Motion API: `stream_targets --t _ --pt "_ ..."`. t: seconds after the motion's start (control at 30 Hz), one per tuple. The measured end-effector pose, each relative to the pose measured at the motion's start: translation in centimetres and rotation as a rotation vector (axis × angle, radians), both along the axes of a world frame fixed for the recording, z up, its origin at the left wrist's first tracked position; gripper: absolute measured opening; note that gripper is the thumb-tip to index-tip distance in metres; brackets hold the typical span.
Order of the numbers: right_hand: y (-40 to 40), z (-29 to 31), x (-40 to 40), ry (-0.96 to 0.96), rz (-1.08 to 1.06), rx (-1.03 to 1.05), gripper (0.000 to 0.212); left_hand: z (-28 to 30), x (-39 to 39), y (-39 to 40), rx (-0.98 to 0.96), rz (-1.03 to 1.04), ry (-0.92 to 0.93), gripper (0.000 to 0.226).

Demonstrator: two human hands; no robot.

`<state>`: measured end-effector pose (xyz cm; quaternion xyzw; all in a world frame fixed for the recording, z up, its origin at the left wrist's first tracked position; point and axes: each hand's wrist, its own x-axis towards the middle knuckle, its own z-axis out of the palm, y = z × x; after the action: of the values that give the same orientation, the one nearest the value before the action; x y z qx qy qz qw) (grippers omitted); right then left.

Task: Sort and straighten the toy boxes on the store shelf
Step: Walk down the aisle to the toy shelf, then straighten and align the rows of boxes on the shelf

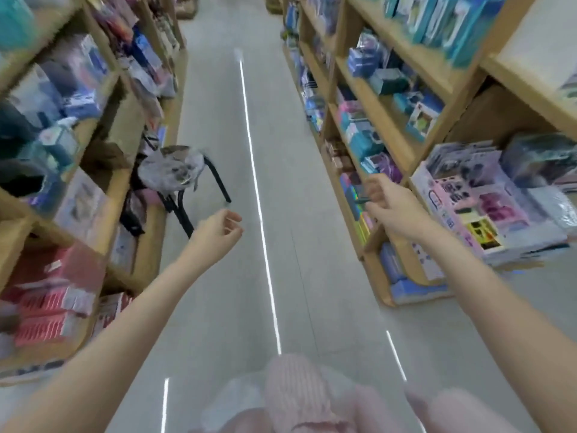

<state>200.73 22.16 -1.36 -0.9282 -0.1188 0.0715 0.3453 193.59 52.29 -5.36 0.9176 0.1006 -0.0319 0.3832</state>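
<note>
No readable text anywhere in the aisle

Motion blur smears the printing on every package: the pink and white toy box (487, 214) on the right shelf (390, 132) shows only coloured panels and blocks, the red boxes (46, 301) low on the left shelf (103, 226) carry pale label strips with no legible letters, and the blue and teal cartons (443, 17) higher up are too blurred to give any brand, number or sign.
</note>
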Motion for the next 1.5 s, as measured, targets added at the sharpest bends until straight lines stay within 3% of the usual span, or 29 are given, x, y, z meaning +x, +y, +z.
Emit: stream_targets --t 0.1,0.27,0.5,0.63,0.77,1.0,1.13,1.3,1.5 --pt "0.1 2.9 10.0 -0.103 -0.100 -0.021 0.042 2.2 12.1 0.9 0.167 -0.139 -0.101 0.020" --pt "-0.4 4.3 28.0 -0.274 -0.310 0.028 0.042 3.7 33.2 1.3 0.200 -0.285 -0.319 0.027" --pt "2.3 5.4 52.1 -0.254 -0.416 -0.073 0.043 5.4 57.6 3.6 0.402 -0.431 -0.440 0.034" --pt "3.6 7.6 63.2 -0.318 -0.452 -0.164 0.039 5.9 70.4 4.9 0.378 -0.431 -0.498 0.022" --pt "3.8 8.2 74.2 -0.407 -0.595 -0.174 0.040 6.2 85.0 4.3 0.299 -0.517 -0.552 0.025" --pt "1.9 8.5 84.6 -0.416 -0.827 -0.327 0.074 7.5 104.8 -1.8 0.293 -0.840 -0.610 0.031" --pt "-0.8 8.1 88.0 -0.346 -0.857 -0.609 0.091 7.1 112.1 -7.4 0.320 -0.983 -0.727 0.048" --pt "-2.7 7.9 91.9 -0.312 -0.898 -0.880 0.079 7.2 118.4 -12.3 0.330 -1.079 -0.809 0.053" --pt "-3.1 8.7 92.6 -0.266 -0.869 -0.771 0.070 9.5 125.2 -15.6 0.310 -1.129 -0.955 0.070"
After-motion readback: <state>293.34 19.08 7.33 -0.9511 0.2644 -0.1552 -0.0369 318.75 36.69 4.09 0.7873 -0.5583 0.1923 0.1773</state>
